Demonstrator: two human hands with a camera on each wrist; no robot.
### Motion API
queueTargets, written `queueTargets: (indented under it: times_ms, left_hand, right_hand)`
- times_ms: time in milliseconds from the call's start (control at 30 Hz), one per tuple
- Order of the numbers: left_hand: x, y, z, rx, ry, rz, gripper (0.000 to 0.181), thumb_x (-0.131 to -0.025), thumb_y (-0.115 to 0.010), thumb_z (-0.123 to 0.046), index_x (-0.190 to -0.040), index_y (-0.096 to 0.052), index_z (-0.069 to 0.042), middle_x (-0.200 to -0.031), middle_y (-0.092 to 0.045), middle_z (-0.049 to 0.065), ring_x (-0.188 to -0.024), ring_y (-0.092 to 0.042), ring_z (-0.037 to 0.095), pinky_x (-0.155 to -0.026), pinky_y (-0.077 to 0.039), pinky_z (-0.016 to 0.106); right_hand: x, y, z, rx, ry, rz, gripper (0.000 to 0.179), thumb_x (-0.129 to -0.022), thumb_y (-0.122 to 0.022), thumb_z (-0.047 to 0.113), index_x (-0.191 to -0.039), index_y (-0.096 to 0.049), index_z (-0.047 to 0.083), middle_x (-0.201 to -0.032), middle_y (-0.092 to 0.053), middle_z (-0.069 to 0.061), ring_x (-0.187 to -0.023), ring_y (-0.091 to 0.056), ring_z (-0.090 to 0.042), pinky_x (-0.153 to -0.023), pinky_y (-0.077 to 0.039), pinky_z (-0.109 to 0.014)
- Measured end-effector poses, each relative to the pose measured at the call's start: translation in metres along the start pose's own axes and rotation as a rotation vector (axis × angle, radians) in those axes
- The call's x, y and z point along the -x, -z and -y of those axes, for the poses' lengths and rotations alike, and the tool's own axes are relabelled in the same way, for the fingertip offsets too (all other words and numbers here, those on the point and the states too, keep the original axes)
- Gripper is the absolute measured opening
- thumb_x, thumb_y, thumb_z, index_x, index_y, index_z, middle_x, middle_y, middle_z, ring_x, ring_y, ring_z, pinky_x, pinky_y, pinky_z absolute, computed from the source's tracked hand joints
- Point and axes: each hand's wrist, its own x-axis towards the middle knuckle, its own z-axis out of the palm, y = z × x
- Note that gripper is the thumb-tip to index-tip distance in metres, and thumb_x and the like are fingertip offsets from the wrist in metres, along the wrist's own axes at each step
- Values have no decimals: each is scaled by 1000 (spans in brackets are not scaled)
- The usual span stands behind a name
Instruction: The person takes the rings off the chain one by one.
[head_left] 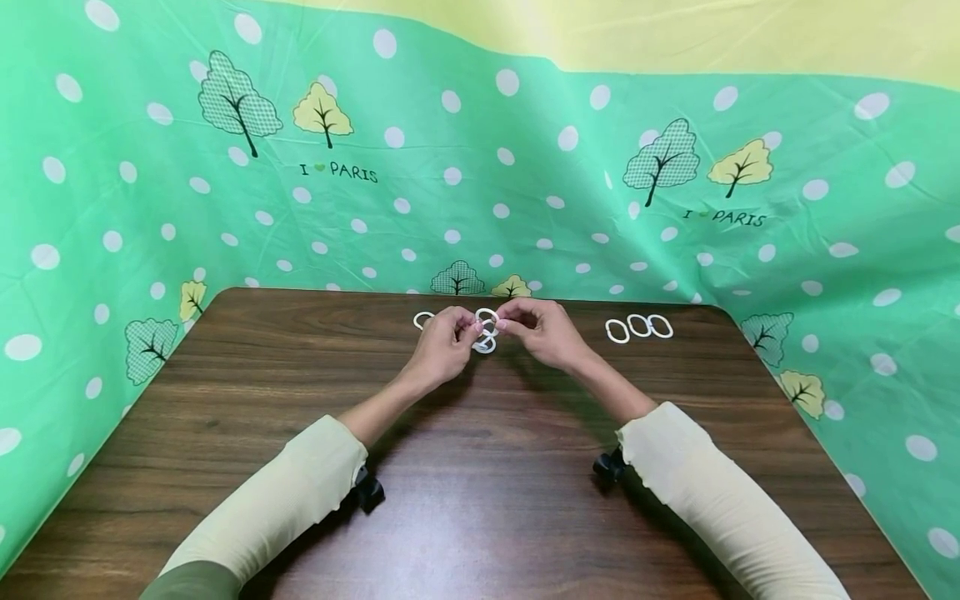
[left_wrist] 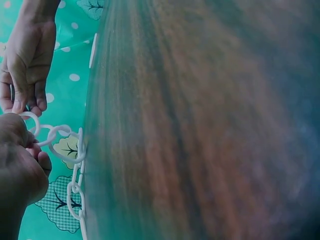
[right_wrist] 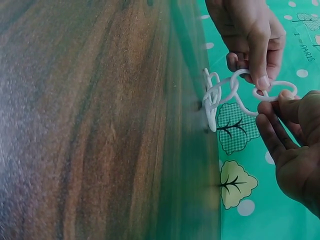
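Rings lie rightward — left grip and right grip, pinching white links, partly hide a chain.

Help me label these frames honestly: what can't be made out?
Left wrist view: the lower end of the chain, cut off by the bottom edge; the grain of the table, blurred.
Head view: whatever lies behind the left hand, which covers it.
Right wrist view: whether the pinched link has an opening; fingers cover part of it.
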Motion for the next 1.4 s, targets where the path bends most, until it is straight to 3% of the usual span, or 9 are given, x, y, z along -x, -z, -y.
queueTargets:
  times_ms: [167, 533, 733, 800, 1000, 1067, 1167, 1300, 1400]
  left_hand:
    - [0, 0, -1, 10, -33, -4, 10, -110, -71, -10, -110, -77, -1, -99, -72, 10, -87, -62, 20, -78, -50, 29]
    - [-3, 1, 1, 37, -69, 43, 15, -110, -69, -8, -123, -75, -3, -105, -75, 12, -94, -65, 22, -84, -51, 32]
    - [-12, -5, 25, 85, -129, 67, 18, -113, -68, -18, -127, -76, -11, -98, -73, 4, -91, -63, 18, -83, -52, 33]
    - [-10, -3, 19, 90, -107, 79, 18, -111, -68, -16, -126, -75, -7, -97, -73, 6, -88, -64, 20, -81, -53, 35]
    - [-16, -7, 29, 61, -76, 59, 18, -108, -68, -24, -114, -76, -9, -89, -71, -1, -82, -62, 13, -74, -51, 28]
    - [-15, -6, 25, 42, -66, 44, 15, -106, -68, -23, -107, -76, -10, -86, -69, -2, -81, -60, 10, -72, -48, 25]
    - [-9, 0, -1, -7, -14, 39, 7, -100, -67, -10, -99, -74, -8, -86, -67, 2, -81, -60, 14, -73, -48, 27]
    - [-7, 1, -4, -65, -55, 31, 7, -98, -68, -8, -93, -69, -13, -86, -63, 1, -83, -58, 15, -75, -47, 29]
    - [-16, -8, 22, -77, -135, 20, 9, -100, -68, -15, -91, -68, -17, -86, -60, -2, -83, -56, 14, -74, -45, 30]
  right_hand:
    - [0, -1, -1, 9, 32, 0, 9, -107, -76, 6, -113, -78, 0, -103, -82, -18, -99, -78, -41, -79, -54, -20]
    - [-1, -2, -5, 16, 23, 4, 8, -110, -70, 3, -115, -73, -3, -108, -76, -19, -101, -74, -36, -86, -57, -25]
    - [-2, -2, -5, 10, 24, 9, 7, -110, -69, 2, -115, -72, -1, -109, -76, -19, -102, -75, -34, -89, -58, -24]
    - [-1, -3, -6, 11, 27, 10, 6, -110, -68, 1, -115, -72, -1, -108, -76, -20, -103, -74, -36, -89, -57, -22]
    - [0, -5, -7, 38, 41, -1, 6, -110, -69, 3, -113, -72, -1, -105, -76, -18, -99, -73, -33, -86, -55, -22]
    - [0, -7, -5, 45, 50, -4, 5, -110, -70, 3, -113, -72, 0, -104, -76, -17, -98, -72, -32, -84, -54, -22]
    - [0, -9, -3, 40, 61, -7, 5, -110, -70, 3, -113, -73, 1, -104, -76, -17, -96, -71, -34, -83, -53, -23]
    - [0, -10, -3, 46, 72, -9, 5, -110, -70, 4, -113, -74, 3, -106, -76, -16, -97, -70, -31, -83, -52, -24]
    - [1, -10, -6, 60, 79, -15, 5, -110, -70, 4, -113, -74, 3, -107, -76, -16, -96, -69, -26, -83, -52, -24]
